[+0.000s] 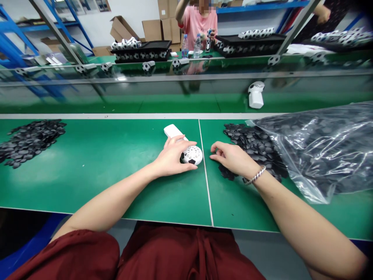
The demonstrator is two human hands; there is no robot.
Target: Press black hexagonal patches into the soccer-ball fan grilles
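A white item with a round football-patterned head point(193, 154) and a long white handle lies on the green table point(110, 175). My left hand point(171, 156) is wrapped around it from the left, thumb and fingers at the round head. To its right, past the white seam, my right hand point(230, 156) has its thumb and index finger pinched together; whatever is between them is too small to make out. Beside and beneath that hand spreads a pile of small black pieces point(256, 144).
Another black pile point(32, 140) lies far left; a clear plastic bag point(326, 151) covers the right side. Beyond the white ledge, a football-headed item point(256, 95) rests on the belt. Across it, a person in pink point(201, 23) holds an item near black trays point(142, 52).
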